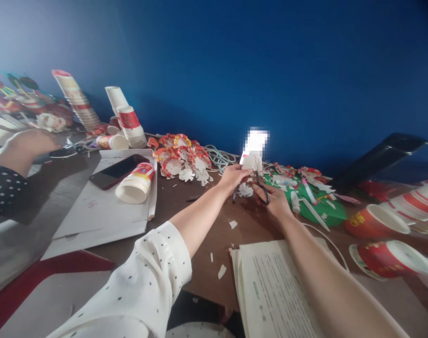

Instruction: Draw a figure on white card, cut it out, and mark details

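Observation:
My left hand [236, 177] is closed on a piece of white paper [251, 162], held up over the far part of the table. In my right hand [273, 203] is a pair of scissors [264, 193] with dark handles, the blades pointing up at the paper's right side. Just below the hands lie white paper scraps [245, 190]. To the left sits a heap of red and white cut paper pieces [185, 157]. A green sheet [326, 212] with pens and scraps on it is right of my right hand.
An open book [270, 277] lies under my right forearm. Paper cups [134, 183] stand and lie on the left, near a phone [118, 172]; more cups [377, 220] are on the right. Another person's hand [32, 143] is at far left. A blue wall [214, 70] rises behind.

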### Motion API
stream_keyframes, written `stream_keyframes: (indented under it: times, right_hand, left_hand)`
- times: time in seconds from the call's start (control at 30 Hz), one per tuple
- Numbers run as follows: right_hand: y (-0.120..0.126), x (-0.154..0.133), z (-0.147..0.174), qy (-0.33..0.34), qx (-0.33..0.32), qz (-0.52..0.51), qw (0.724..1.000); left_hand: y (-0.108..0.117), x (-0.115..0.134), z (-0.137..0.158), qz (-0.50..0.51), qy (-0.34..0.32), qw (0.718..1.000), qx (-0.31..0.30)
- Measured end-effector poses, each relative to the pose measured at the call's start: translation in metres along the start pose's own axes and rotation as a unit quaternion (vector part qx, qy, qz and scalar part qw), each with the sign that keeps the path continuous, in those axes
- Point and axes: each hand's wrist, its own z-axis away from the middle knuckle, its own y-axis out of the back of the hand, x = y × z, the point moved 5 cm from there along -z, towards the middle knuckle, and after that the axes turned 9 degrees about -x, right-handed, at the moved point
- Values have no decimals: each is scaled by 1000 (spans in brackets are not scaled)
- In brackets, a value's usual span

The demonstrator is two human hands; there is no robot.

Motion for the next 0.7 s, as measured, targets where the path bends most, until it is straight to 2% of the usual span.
stream_keyframes:
  times: [0.7]
  right_hand:
    - [1, 5, -2, -13, -1, 2, 1000]
  left_hand:
    - [-2, 2, 3, 19, 9, 1000, 7]
